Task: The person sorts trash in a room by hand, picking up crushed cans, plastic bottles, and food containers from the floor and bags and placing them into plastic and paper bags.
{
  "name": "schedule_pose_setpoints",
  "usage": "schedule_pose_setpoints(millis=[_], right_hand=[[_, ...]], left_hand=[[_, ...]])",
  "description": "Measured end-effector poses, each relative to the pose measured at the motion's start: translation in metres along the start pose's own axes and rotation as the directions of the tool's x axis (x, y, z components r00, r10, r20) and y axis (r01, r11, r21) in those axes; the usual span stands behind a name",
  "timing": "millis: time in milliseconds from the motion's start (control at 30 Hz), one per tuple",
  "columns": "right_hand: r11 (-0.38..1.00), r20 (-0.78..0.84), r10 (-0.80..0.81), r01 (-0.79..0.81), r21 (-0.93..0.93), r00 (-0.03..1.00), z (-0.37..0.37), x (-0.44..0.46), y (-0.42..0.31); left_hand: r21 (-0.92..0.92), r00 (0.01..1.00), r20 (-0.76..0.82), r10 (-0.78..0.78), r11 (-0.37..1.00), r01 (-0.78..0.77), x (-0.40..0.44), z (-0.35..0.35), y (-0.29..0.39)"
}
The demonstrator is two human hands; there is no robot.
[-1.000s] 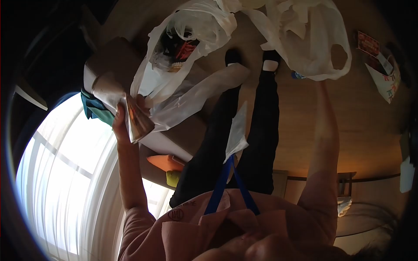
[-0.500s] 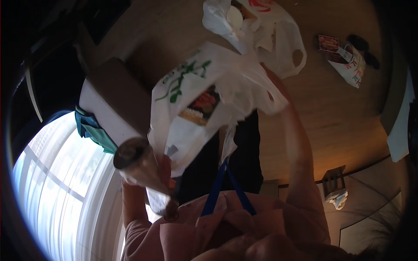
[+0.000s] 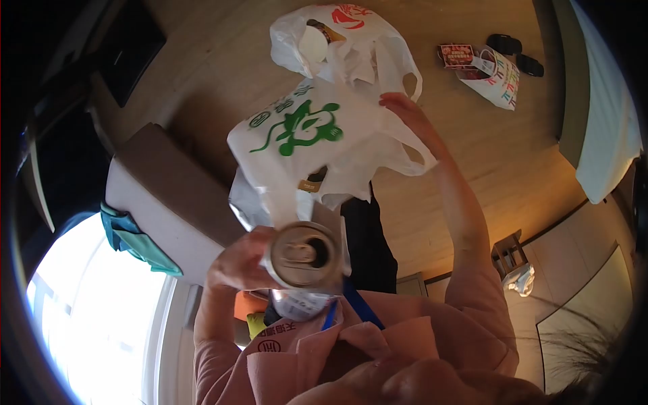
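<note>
An opened drink can [image 3: 304, 255], its top facing me, is held in my left hand [image 3: 237, 260], whose fingers are wrapped round it. Just below it is a clear, shiny item [image 3: 300, 304] that I cannot make out. My right hand [image 3: 401, 108] has its fingers closed at the upper edge of a white plastic bag with a green print [image 3: 304, 128]; one bag handle lies by the forearm. Beyond is another white plastic bag with a red print [image 3: 388, 40], a round pale item showing in its opening.
At the upper right a patterned paper bag [image 3: 496, 77] with a red box [image 3: 455, 56] stands near dark slippers [image 3: 516, 54]. A grey sofa [image 3: 169, 196] with a green cloth [image 3: 135, 239] is at the left. A small wooden stool [image 3: 509, 253] is at the right.
My left hand has moved inward and the can's opened top now faces me. The green-printed bag has shifted, showing more of its print. The view has turned, and the paper bag appears further left.
</note>
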State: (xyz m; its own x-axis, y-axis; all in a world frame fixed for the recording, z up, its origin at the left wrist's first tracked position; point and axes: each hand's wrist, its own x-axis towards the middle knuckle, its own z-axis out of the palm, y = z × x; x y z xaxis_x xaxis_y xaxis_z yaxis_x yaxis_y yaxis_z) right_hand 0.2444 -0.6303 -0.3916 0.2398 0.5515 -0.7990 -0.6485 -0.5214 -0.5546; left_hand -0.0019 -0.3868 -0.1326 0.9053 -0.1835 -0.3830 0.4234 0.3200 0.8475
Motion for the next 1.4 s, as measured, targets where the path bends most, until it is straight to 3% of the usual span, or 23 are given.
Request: schedule_pose_setpoints(millis=[67,167,233,300,367,433,500,533,700,767,800,900,933,1033,1067,1100,1133,1167,1267,1300,1400], right_hand=[[0.994,-0.037,-0.103,0.101,-0.051,0.994,0.011,-0.029,-0.047],[0.939,-0.284,-0.335,0.293,-0.182,0.898,0.022,-0.071,-0.046],[0.817,-0.33,-0.546,0.403,-0.413,0.77,0.036,-0.114,-0.051],[0.813,-0.126,-0.493,0.404,-0.419,0.861,0.067,-0.149,-0.081],[0.797,-0.044,-0.496,0.434,-0.42,0.867,0.094,-0.147,-0.076],[0.764,0.024,-0.515,0.472,-0.441,0.857,0.109,-0.13,-0.07],[0.677,0.086,-0.558,0.513,-0.528,0.826,0.12,-0.111,-0.059],[0.62,0.117,-0.578,0.527,-0.581,0.808,0.123,-0.101,-0.055],[0.221,0.312,-0.608,0.533,-0.816,0.73,0.132,-0.061,-0.021],[0.121,0.359,-0.566,0.505,-0.854,0.742,0.132,-0.051,-0.007],[0.106,0.366,-0.541,0.493,-0.864,0.757,0.127,-0.046,-0.001],[0.154,0.383,-0.485,0.508,-0.848,0.786,0.114,-0.051,0.0],[0.237,0.371,-0.49,0.53,-0.814,0.789,0.115,-0.061,-0.008],[0.702,0.241,-0.494,0.547,-0.456,0.836,0.107,-0.135,-0.045],[0.923,0.137,-0.329,0.349,-0.164,0.934,0.109,-0.15,-0.038],[0.966,0.128,-0.248,0.254,-0.04,0.96,0.107,-0.153,-0.035],[0.984,0.118,-0.164,0.155,0.085,0.979,0.106,-0.156,-0.031],[0.977,0.14,-0.214,0.215,0.008,0.967,0.103,-0.151,-0.029],[0.899,0.234,-0.346,0.392,-0.195,0.909,0.095,-0.129,-0.022],[0.923,0.113,-0.329,0.345,-0.172,0.937,0.097,-0.129,-0.026],[0.962,-0.327,-0.272,0.248,-0.114,0.905,0.092,-0.138,-0.04]], left_hand=[[-0.178,0.999,-0.008,-0.037,0.983,0.035,0.016,0.013,0.009],[-0.491,0.952,-0.156,-0.262,0.857,0.155,0.024,0.027,0.016],[-0.416,0.924,-0.218,-0.313,0.887,0.202,0.038,0.03,0.019],[-0.427,0.955,-0.15,-0.255,0.888,0.17,0.055,0.038,0.014],[-0.483,0.974,-0.078,-0.214,0.862,0.151,0.068,0.055,0.023],[-0.301,0.995,0.067,-0.077,0.949,0.093,0.079,0.07,0.009],[-0.331,0.988,0.148,-0.043,0.939,0.09,0.081,0.084,0.005],[-0.409,0.976,0.185,-0.117,0.894,0.185,0.078,0.088,0.007],[-0.274,0.997,0.06,-0.048,0.96,0.063,0.073,0.071,0.007],[-0.222,0.998,-0.053,-0.034,0.975,0.022,0.06,0.064,0.003],[-0.279,0.987,-0.118,-0.105,0.958,0.068,0.059,0.062,0.006],[-0.453,0.935,-0.22,-0.277,0.878,0.153,0.055,0.052,0.008],[-0.489,0.929,-0.162,-0.333,0.845,0.217,0.053,0.049,0.001],[-0.539,0.914,-0.146,-0.378,0.805,0.247,0.066,0.061,-0.009],[-0.527,0.925,-0.125,-0.359,0.814,0.245,0.071,0.066,-0.012],[-0.539,0.915,-0.037,-0.401,0.779,0.319,0.075,0.067,-0.013],[-0.541,0.932,-0.035,-0.36,0.791,0.285,0.081,0.075,-0.011],[-0.539,0.947,-0.031,-0.319,0.804,0.253,0.082,0.08,-0.01],[-0.223,0.983,-0.178,-0.053,0.975,0.012,0.075,0.077,-0.011],[-0.105,0.979,-0.2,0.044,0.992,-0.066,0.074,0.076,-0.011],[-0.316,0.945,-0.225,-0.237,0.935,0.159,0.038,0.039,0.003]])
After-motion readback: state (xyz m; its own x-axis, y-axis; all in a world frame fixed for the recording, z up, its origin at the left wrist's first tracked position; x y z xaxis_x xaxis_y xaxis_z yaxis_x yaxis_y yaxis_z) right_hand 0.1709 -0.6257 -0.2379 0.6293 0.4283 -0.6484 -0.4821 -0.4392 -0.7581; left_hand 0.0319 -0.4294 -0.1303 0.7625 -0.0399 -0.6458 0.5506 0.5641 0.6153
